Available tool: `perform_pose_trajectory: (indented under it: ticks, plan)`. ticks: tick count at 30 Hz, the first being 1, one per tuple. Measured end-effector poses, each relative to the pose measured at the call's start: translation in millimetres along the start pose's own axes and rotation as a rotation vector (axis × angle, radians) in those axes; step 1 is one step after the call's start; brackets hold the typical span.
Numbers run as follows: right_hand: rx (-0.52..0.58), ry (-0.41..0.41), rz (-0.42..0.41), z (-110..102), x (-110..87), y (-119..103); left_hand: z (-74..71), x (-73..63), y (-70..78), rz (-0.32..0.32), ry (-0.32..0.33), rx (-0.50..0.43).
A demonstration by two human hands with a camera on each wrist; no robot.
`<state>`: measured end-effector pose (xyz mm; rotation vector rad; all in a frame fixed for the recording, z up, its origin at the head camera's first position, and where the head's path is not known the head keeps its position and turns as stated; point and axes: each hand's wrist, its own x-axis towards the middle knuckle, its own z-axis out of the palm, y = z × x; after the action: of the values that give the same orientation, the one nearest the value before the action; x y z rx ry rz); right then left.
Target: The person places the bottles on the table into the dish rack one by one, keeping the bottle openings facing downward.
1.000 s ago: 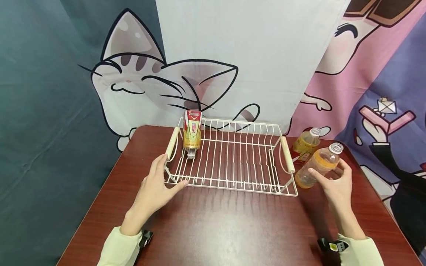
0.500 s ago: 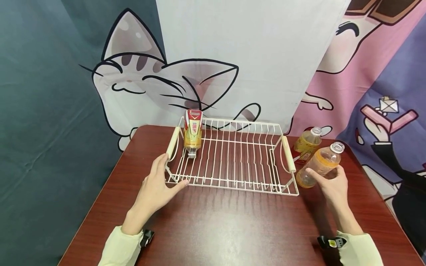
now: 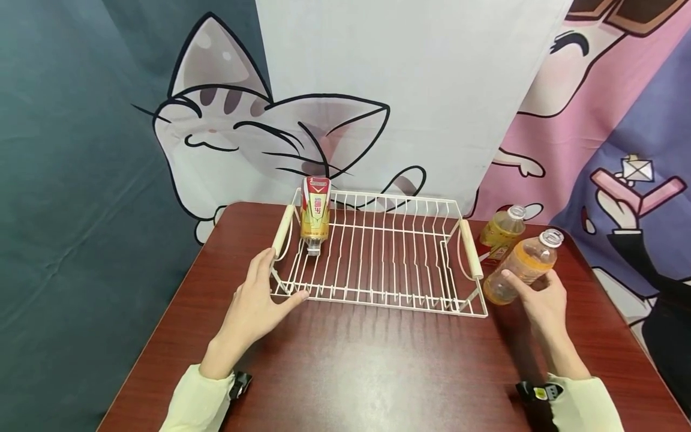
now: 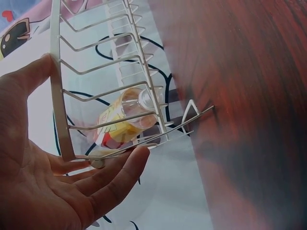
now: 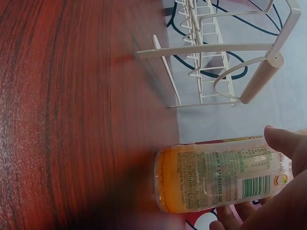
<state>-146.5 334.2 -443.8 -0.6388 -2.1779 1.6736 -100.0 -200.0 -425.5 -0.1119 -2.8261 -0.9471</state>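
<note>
My right hand (image 3: 546, 303) holds a clear plastic drink bottle (image 3: 525, 265) with an orange band, thumb on one side and fingers on the other. In the right wrist view the bottle (image 5: 220, 177) shows a printed label with a barcode. My left hand (image 3: 251, 300) rests at the front left corner of a white wire dish rack (image 3: 378, 301), fingers extended. In the left wrist view its thumb touches the rack's front rail (image 4: 56, 91). Inside the rack at the left, a red and yellow labelled bottle (image 3: 315, 210) leans neck down.
Behind the held bottle, another yellow and red labelled bottle (image 3: 499, 234) stands on the brown table (image 3: 388, 366). The rack has a pale handle (image 3: 471, 249) at its right end. A cartoon cloth (image 3: 432, 90) hangs behind the table.
My right hand's fingers have drawn in against the orange-banded bottle. The left hand stays at the rack corner, and the whole view has shifted slightly.
</note>
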Motion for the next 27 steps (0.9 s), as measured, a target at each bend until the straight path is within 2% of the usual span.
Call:
perform_pose_trajectory:
  ticks: [6,15,27]
  plan:
    - [0.001,0.011,-0.010,-1,-1.9,0,0.7,-0.2,1.1,-0.015,-0.013,-0.005]
    - [-0.081,0.037,-0.032,-8,-9.5,2,1.4,-1.3,1.2,-0.035,-0.037,-0.003]
    - [-0.113,0.100,-0.169,-11,-26.3,-4,-0.7,-3.0,0.5,-0.022,-0.017,0.017]
